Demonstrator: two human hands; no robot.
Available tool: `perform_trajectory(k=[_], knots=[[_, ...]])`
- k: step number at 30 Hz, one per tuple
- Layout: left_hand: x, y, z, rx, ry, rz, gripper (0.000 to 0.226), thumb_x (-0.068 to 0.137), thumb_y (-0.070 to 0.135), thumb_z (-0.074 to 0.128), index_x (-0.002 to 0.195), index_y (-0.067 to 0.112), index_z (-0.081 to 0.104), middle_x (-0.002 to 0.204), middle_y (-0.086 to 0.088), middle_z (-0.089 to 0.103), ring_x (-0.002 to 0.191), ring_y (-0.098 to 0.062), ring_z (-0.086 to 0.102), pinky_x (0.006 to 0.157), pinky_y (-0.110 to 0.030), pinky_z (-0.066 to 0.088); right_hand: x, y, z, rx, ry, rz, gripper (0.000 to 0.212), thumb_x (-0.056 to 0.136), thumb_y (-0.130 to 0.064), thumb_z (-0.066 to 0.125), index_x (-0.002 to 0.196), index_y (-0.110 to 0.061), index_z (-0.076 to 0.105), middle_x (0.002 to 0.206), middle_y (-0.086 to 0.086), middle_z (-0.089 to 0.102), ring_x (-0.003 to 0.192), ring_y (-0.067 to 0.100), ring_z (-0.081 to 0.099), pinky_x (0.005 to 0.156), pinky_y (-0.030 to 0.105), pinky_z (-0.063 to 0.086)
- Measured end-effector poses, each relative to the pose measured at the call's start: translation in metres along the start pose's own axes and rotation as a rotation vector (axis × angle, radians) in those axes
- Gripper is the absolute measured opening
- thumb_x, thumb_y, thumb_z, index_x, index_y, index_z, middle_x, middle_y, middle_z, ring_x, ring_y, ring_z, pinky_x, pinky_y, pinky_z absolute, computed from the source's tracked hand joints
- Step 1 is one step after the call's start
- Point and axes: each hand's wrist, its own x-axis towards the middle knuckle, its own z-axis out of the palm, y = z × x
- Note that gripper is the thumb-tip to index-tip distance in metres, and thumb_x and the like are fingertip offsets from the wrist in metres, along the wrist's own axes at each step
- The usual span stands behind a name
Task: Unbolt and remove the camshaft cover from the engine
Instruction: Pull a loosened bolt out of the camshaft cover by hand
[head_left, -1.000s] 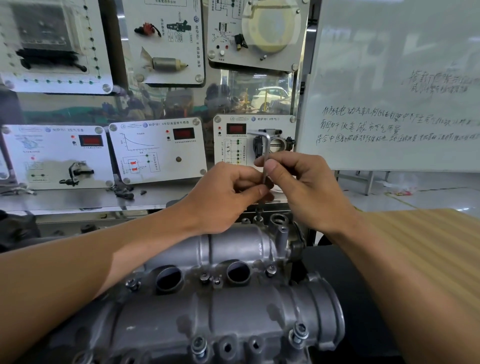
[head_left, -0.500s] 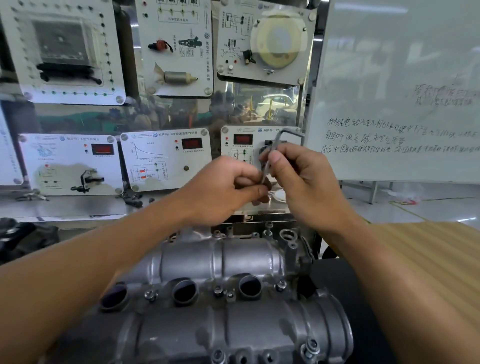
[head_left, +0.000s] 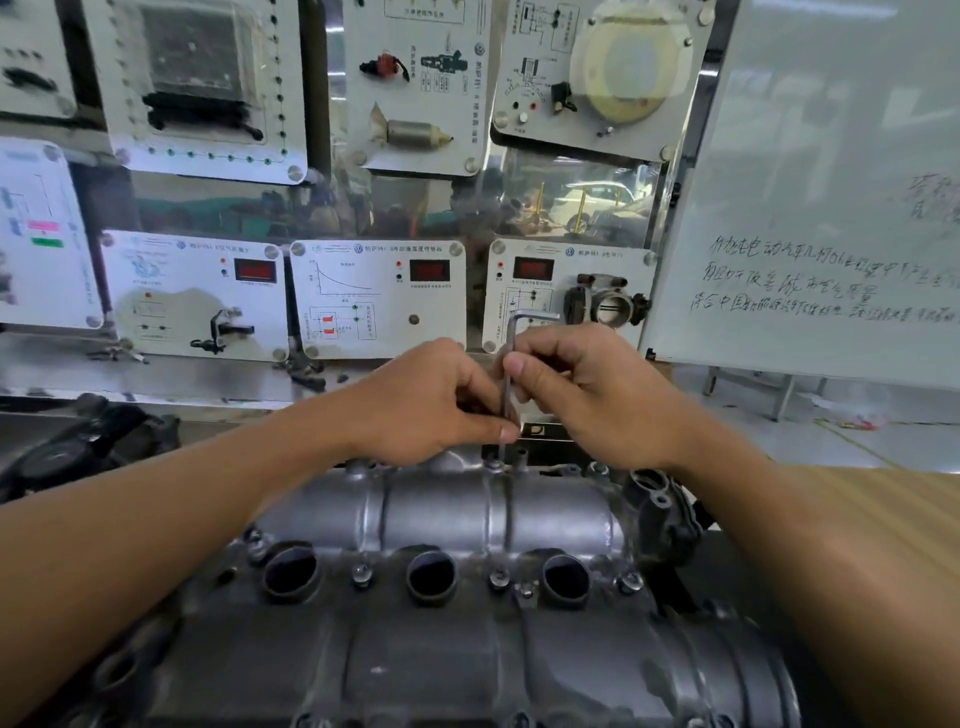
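In the centre of the frame, the left hand (head_left: 431, 405) is pinching the lower shaft of the key (head_left: 510, 332) between thumb and curled fingers. The right hand (head_left: 587, 389) is pinching the shaft just above, under the bend. The key is standing upright with its short arm pointing toward the right of the frame. Its tip is going down onto a bolt (head_left: 496, 462) at the far rim of the cover (head_left: 441, 512).

Half a second ago the key was lifted and tilted, its tip hidden in the left hand; now it is sitting straight on a bolt head. That probably means a fresh bite is being taken, though whether on the same bolt or the next one cannot be told, since the view has shifted too.

The cover is lying seated on the engine across the lower middle of the frame. The middle bolts (head_left: 362, 574) between the round wells are sitting in place, so removal looks some way off. Panels (head_left: 379, 299) are hanging behind, and a whiteboard (head_left: 831, 182) is filling the upper right.
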Motion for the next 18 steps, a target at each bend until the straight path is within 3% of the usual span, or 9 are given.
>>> perform_trajectory(k=[6,9,10,12,14,16,18], knots=[[-0.001,-0.002,-0.001,0.015,0.006,-0.007,0.005,0.084,0.016,0.079,0.086,0.013,0.081,0.073,0.004,0.075,0.062,-0.002,0.062,0.064,-0.018,0.051,0.0,0.009,0.008,0.103,0.045,-0.02,0.025,0.101,-0.014,0.053,0.085,-0.003,0.068,0.068,0.0,0.061,0.06,0.005,0.051,0.058,0.021,0.042],[-0.002,-0.004,0.0,-0.006,0.03,0.0,0.008,0.082,0.016,0.081,0.081,0.009,0.078,0.071,0.001,0.073,0.06,-0.002,0.062,0.061,-0.015,0.05,0.003,0.012,0.012,0.232,0.095,-0.052,0.031,0.095,-0.019,0.064,0.079,0.007,0.068,0.069,0.025,0.063,0.061,0.036,0.056,0.056,0.047,0.046],[-0.002,-0.005,0.002,-0.018,0.048,-0.003,0.011,0.081,0.017,0.082,0.079,0.007,0.076,0.069,-0.001,0.072,0.059,-0.005,0.063,0.06,-0.018,0.051,0.004,0.013,0.013,0.286,0.123,-0.058,0.032,0.092,-0.019,0.068,0.078,0.009,0.069,0.07,0.028,0.064,0.06,0.039,0.058,0.055,0.048,0.048],[-0.001,-0.006,0.005,-0.036,0.079,-0.013,0.019,0.079,0.02,0.083,0.078,0.005,0.072,0.07,-0.008,0.07,0.062,-0.019,0.065,0.062,-0.03,0.056,0.005,0.015,0.017,0.38,0.215,-0.055,0.021,0.085,-0.013,0.075,0.077,0.006,0.073,0.067,0.018,0.069,0.054,0.027,0.06,0.05,0.037,0.049],[-0.001,-0.008,0.008,-0.041,0.093,-0.013,0.022,0.078,0.022,0.083,0.078,0.004,0.071,0.071,-0.011,0.069,0.068,-0.026,0.066,0.068,-0.037,0.056,0.005,0.016,0.022,0.453,0.287,-0.021,0.015,0.081,-0.008,0.078,0.075,0.005,0.073,0.064,0.017,0.069,0.052,0.03,0.056,0.048,0.039,0.045],[-0.001,-0.01,0.007,-0.086,0.074,-0.021,0.017,0.082,0.022,0.081,0.083,0.008,0.073,0.075,-0.008,0.073,0.071,-0.018,0.069,0.07,-0.03,0.058,0.005,0.017,0.025,0.483,0.281,0.002,0.01,0.083,-0.006,0.076,0.076,0.002,0.074,0.067,0.015,0.071,0.057,0.034,0.061,0.053,0.041,0.05],[-0.003,-0.011,0.005,-0.197,0.005,-0.019,0.013,0.088,0.017,0.074,0.1,0.013,0.075,0.093,-0.002,0.078,0.091,-0.013,0.074,0.085,-0.026,0.058,0.005,0.017,0.024,0.478,0.217,0.004,0.008,0.088,-0.007,0.071,0.082,-0.005,0.075,0.07,0.001,0.073,0.063,0.016,0.067,0.06,0.028,0.055]])
